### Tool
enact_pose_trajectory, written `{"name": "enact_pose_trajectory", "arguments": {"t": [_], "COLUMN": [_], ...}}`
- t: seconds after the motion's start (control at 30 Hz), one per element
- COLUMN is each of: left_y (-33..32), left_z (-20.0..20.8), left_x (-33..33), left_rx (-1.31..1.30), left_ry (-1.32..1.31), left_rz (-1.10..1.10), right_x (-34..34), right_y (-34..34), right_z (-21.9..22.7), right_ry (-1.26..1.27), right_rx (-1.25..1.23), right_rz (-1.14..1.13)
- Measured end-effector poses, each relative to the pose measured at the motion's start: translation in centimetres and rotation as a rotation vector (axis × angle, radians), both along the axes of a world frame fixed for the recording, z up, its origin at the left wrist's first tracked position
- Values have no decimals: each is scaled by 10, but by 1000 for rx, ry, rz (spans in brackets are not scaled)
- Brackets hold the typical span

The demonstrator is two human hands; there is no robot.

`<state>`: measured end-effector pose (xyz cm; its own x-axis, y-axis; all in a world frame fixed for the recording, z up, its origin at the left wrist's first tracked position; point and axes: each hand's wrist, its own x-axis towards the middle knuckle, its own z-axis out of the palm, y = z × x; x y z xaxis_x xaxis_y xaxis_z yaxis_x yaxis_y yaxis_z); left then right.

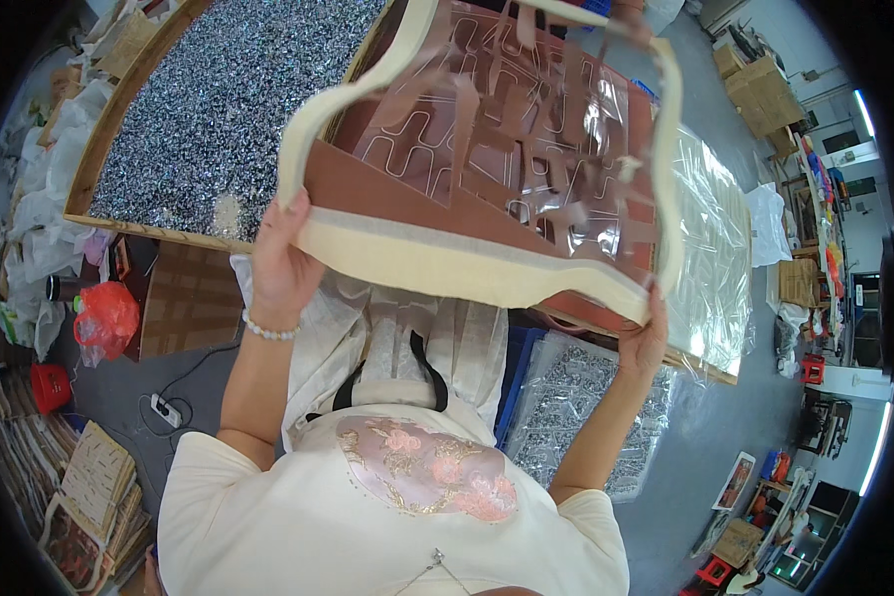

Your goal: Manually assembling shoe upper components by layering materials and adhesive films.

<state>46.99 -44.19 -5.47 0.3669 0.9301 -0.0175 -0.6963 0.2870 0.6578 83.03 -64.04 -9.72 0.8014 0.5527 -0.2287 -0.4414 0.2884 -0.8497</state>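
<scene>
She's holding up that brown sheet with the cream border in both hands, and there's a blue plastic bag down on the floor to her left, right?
Not quite: the plastic bag on the floor is red, not blue, as the head view shows. The rest holds: left hand and right hand both hold the brown sheet with its cream border.

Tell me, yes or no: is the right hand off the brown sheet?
No. The right hand grips the brown sheet's cream-edged corner; the left hand holds the other.

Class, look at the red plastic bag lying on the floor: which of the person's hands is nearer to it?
Left. The left hand grips the brown sheet's left edge, just right of the red plastic bag; the right hand holds the far side.
</scene>
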Motion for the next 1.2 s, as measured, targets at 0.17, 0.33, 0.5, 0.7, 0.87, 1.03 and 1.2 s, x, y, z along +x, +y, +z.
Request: {"name": "enact_pose_trajectory", "arguments": {"t": [0.17,0.33,0.5,0.7,0.87,1.03,1.2], "left_y": [17,29,30,20,5,1,14], "left_z": [-11,-47,-71,-81,-76,-47,-46], "left_x": [4,1,26,31,39,38,28], "left_rx": [206,395,796,814,881,809,807], "left_ry": [755,1354,1405,1552,1588,1622,1507], "left_rz": [139,7,173,175,140,13,169], "right_x": [0,-4,-2,-8,35,42,33], "right_y": [-1,2,3,11,-13,-17,0], "right_z": [-1,-35,-55,-38,-36,-27,6], "right_ry": [-20,-500,-1175,-967,-1033,-866,-405], "right_rx": [120,-486,-893,-861,-951,-807,-361], "right_rz": [124,55,-200,-65,-240,-139,-82]}}
